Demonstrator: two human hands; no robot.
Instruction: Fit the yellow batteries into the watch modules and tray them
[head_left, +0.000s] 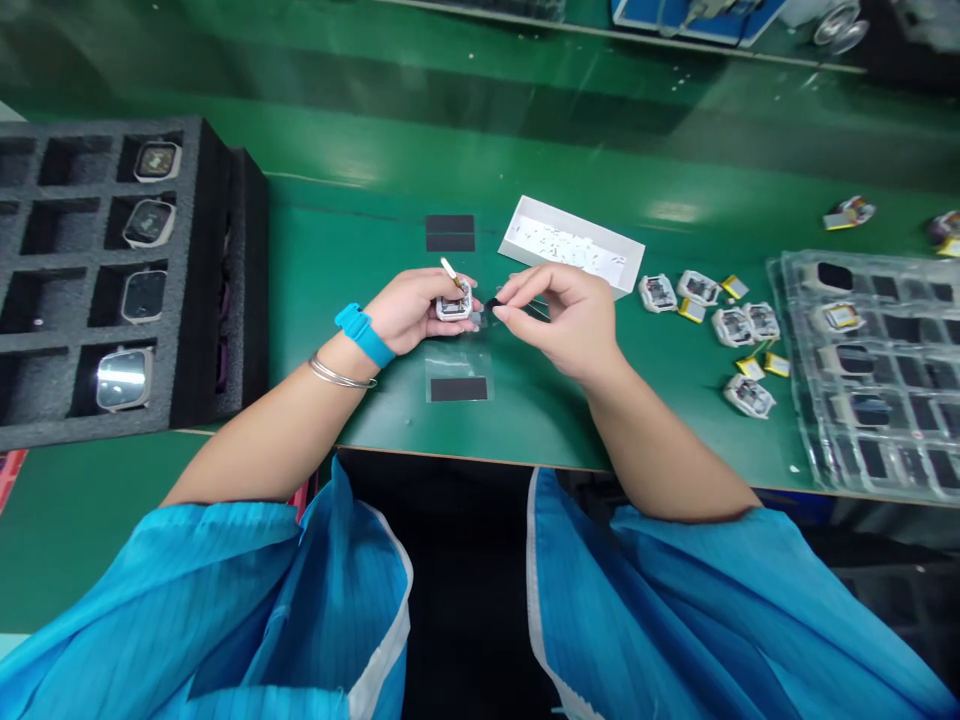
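Note:
My left hand (411, 312) is closed around an open white smartwatch case (454, 303), its inner parts facing up. A thin whitish and gold strip (451, 271) sticks up from the case at a slant. Just to the right, my right hand (566, 315) pinches a small black piece (492, 304) between thumb and fingertips, close to the case. Something thin and metallic shows beneath the right fingers; its kind is unclear. Below the hands lies a clear film with a black strip (458, 389). Above them rests a sheet of black strips (450, 233).
A white box (634, 262) with small scraps stands behind my right hand. Several open watch cases (658, 293) and yellow-edged batteries (691, 310) lie to the right, beside stacked clear trays (810, 400). A black foam tray (191, 300) holding watches stands at left.

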